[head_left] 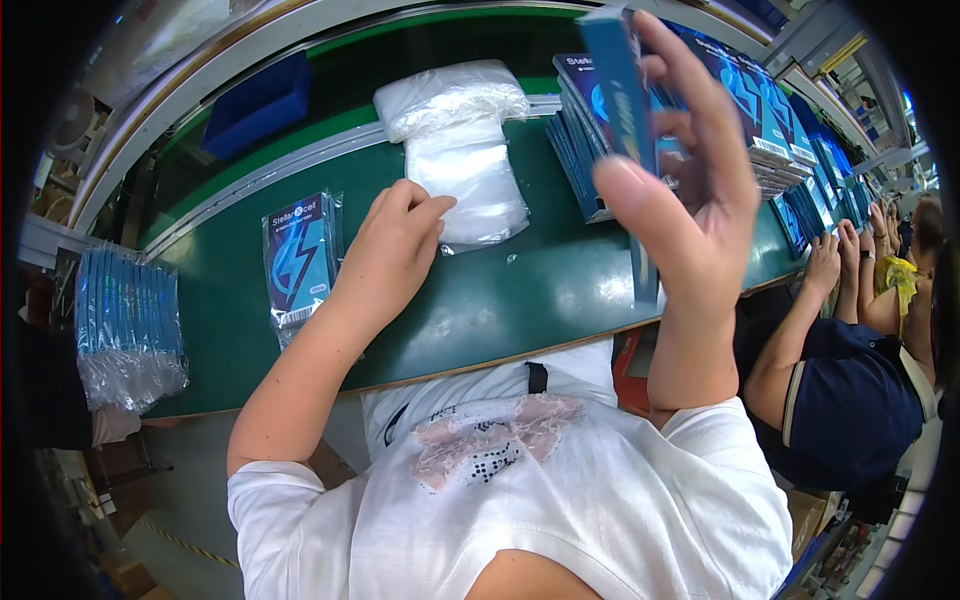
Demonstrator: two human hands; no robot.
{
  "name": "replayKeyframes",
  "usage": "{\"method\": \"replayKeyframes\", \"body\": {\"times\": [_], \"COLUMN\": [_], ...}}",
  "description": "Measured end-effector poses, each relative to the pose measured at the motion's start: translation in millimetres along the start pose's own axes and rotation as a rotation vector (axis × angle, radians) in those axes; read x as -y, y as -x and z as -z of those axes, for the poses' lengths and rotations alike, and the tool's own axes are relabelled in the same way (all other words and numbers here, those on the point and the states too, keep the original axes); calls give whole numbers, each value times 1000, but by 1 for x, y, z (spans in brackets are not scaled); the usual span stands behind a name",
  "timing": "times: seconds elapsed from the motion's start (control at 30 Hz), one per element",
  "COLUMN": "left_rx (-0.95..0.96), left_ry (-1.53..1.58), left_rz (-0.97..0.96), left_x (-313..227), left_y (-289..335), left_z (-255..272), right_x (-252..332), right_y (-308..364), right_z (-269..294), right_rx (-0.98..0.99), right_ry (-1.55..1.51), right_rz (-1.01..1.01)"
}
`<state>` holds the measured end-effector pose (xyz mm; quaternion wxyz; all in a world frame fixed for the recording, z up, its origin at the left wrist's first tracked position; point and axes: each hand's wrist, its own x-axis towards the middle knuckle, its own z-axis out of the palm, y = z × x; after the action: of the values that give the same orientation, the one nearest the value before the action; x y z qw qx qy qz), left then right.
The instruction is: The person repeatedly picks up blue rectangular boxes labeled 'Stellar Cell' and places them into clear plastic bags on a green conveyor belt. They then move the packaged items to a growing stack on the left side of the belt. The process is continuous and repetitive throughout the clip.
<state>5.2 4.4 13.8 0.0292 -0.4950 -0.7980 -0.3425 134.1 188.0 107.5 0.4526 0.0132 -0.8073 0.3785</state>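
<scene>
My right hand (705, 190) is raised at the right, holding a thin blue box (622, 95) on edge between thumb and fingers; the box is slightly blurred. My left hand (400, 240) is closed, its fingertips pinching the left edge of a clear plastic bag (470, 170) on the pile in the middle of the table. Behind that pile lies a folded bundle of more clear bags (450, 100). To the left of my left hand, flat blue boxes in clear bags (300, 255) lie on the table, partly covered by my forearm.
Stacks of blue boxes (580, 135) stand at the right, with more stacks (755, 105) beyond. At the far left is a row of bagged boxes (130, 315). A blue bin (260, 105) sits behind the metal rail. Co-workers (850, 390) work along the table's right side.
</scene>
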Motion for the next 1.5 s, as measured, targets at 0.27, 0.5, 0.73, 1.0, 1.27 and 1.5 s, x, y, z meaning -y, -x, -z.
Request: {"method": "replayKeyframes", "body": {"times": [0.27, 0.5, 0.73, 1.0, 1.27, 1.5], "left_rx": [-66, -45, -3, 3, -304, -168], "left_ry": [165, 334, 422, 542, 1453, 1576], "left_rz": [45, 236, 460, 373, 631, 722], "left_x": [12, 12, 20, 2, -19, -50], "left_y": [3, -2, 4, 19, 27, 41], "left_z": [-1, 4, 7, 3, -14, 11], "right_x": [-33, -54, -60, -47, -41, -21], "right_y": [71, 77, 77, 92, 101, 70], "right_z": [-36, -56, -45, -75, -80, -49], "right_rx": [443, 453, 371, -86, 257, 501], "right_ry": [-1277, -1326, -1065, -884, -489, -259], "right_rz": [-1163, -1218, -1204, -1082, -896, -235]}}
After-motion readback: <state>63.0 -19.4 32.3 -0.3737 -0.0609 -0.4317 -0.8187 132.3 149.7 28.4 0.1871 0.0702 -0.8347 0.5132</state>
